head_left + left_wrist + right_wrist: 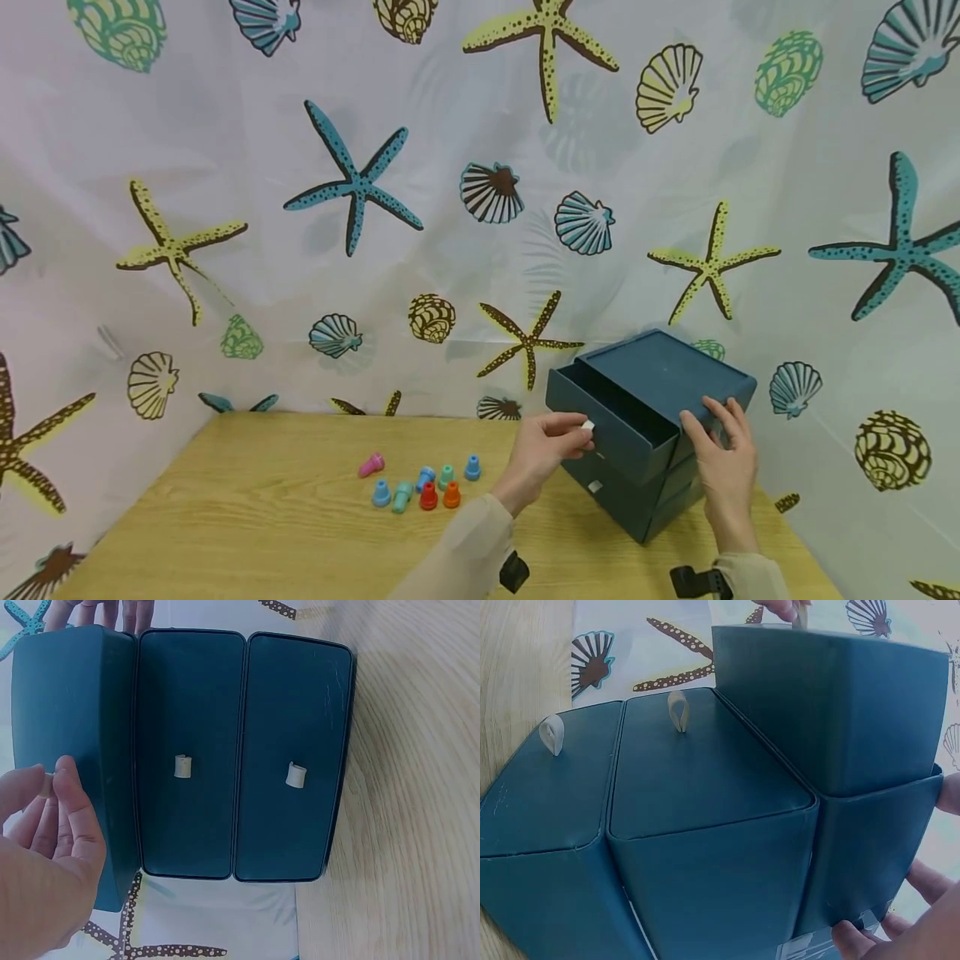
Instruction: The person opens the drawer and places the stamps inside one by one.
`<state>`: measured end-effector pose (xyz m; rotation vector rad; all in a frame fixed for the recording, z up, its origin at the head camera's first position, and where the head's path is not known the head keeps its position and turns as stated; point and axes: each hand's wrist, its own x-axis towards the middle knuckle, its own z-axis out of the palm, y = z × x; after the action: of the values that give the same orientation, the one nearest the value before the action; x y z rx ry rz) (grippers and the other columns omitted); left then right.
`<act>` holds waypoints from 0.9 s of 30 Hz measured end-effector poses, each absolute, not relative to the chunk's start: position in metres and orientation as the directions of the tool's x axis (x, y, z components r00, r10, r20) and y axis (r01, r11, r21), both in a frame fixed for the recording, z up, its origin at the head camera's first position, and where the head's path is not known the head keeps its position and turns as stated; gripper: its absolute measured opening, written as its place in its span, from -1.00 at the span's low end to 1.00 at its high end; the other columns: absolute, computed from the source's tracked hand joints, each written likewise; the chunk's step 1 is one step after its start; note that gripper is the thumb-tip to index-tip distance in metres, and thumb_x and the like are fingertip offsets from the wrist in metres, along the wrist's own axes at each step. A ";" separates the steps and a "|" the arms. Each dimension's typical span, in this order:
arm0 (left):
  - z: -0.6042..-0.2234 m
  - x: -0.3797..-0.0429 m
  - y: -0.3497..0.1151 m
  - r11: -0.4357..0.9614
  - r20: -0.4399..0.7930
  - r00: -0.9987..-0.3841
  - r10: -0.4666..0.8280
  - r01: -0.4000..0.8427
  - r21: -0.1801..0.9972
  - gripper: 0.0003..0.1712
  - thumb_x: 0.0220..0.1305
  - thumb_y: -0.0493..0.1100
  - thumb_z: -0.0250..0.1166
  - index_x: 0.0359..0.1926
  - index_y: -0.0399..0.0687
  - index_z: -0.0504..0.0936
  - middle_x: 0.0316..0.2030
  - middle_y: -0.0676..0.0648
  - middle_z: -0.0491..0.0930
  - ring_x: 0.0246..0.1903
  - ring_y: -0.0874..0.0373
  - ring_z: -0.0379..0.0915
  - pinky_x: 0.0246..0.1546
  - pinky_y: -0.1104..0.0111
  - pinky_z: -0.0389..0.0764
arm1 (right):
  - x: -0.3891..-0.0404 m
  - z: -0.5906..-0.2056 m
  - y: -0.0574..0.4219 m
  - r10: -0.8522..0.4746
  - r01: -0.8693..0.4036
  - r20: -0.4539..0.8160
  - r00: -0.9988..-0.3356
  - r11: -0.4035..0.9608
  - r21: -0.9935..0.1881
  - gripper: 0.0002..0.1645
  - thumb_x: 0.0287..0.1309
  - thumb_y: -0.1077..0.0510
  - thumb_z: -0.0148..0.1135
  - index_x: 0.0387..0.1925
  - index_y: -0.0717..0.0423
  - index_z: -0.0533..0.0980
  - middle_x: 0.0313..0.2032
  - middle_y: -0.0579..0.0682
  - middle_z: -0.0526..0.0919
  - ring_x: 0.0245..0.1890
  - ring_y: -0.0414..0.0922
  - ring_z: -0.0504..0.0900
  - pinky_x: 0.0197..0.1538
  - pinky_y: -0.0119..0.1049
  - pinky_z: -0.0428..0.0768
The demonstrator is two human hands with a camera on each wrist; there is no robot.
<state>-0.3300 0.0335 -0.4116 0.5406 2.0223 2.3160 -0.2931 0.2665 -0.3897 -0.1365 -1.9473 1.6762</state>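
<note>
A dark blue chest of drawers (667,375) stands at the right of the table, its top drawer (611,417) pulled partly out. My left hand (543,454) pinches the small white tab (47,785) on that drawer between thumb and fingertips. Against the chest's top and right side rests my right hand (726,462), fingers spread along its edge. The right wrist view shows right-hand fingertips (851,937) on the chest's side. Two lower drawers, the middle drawer (187,817) and the bottom drawer (289,832), sit closed, each with a white tab.
Left of the chest, several small pegs lie or stand on the wooden table (262,517), among them a pink peg (371,465), a red peg (428,497) and an orange peg (452,495). A white cloth (420,267) with starfish and shells hangs behind.
</note>
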 end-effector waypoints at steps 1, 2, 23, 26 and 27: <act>-0.412 -0.330 0.033 -0.156 0.248 -0.939 0.239 0.214 0.964 -0.71 0.28 -0.21 0.33 0.02 -0.15 0.70 -0.18 -0.18 0.74 -0.26 0.08 0.71 -0.15 0.29 0.69 | -0.293 -0.389 0.267 0.424 -0.281 0.349 -0.835 0.216 -0.935 -0.32 0.29 0.00 0.27 0.35 0.18 0.37 0.55 -0.07 -0.08 0.55 0.00 -0.09 0.48 -0.01 0.14; -0.412 -0.330 0.031 -0.152 0.251 -0.938 0.241 0.219 0.964 -0.71 0.28 -0.21 0.33 0.02 -0.16 0.70 -0.18 -0.19 0.74 -0.26 0.07 0.71 -0.16 0.29 0.69 | -0.293 -0.389 0.267 0.425 -0.284 0.355 -0.833 0.223 -0.933 -0.33 0.28 0.00 0.27 0.34 0.19 0.38 0.55 -0.06 -0.07 0.55 0.00 -0.09 0.48 0.00 0.15; -0.414 -0.328 0.011 -0.100 0.237 -0.934 0.266 0.218 0.971 -0.68 0.26 -0.17 0.36 0.02 -0.15 0.70 -0.19 -0.16 0.74 -0.23 0.04 0.71 -0.11 0.22 0.69 | -0.295 -0.391 0.271 0.387 -0.299 0.383 -0.839 0.260 -0.918 -0.40 0.27 -0.04 0.28 0.21 0.24 0.46 0.54 0.02 -0.14 0.54 0.07 -0.17 0.46 0.12 0.12; -0.416 -0.331 0.009 -0.097 0.231 -0.936 0.266 0.213 0.972 -0.68 0.26 -0.17 0.36 0.02 -0.16 0.70 -0.20 -0.15 0.74 -0.23 0.02 0.71 -0.13 0.23 0.69 | -0.295 -0.391 0.272 0.373 -0.288 0.376 -0.848 0.270 -0.919 -0.40 0.27 -0.06 0.28 0.20 0.22 0.46 0.54 0.03 -0.17 0.54 0.09 -0.18 0.44 0.15 0.13; -0.416 -0.332 0.008 -0.093 0.230 -0.937 0.264 0.213 0.973 -0.68 0.26 -0.17 0.36 0.02 -0.16 0.70 -0.20 -0.15 0.74 -0.23 0.03 0.70 -0.14 0.24 0.69 | -0.295 -0.391 0.272 0.372 -0.285 0.373 -0.850 0.271 -0.919 -0.39 0.27 -0.06 0.28 0.20 0.22 0.45 0.54 0.03 -0.18 0.54 0.11 -0.18 0.44 0.16 0.14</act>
<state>-0.3315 0.0078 -0.4163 0.5505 2.0906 2.2296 -0.2952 0.2718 -0.3911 -0.0783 -2.0171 1.6232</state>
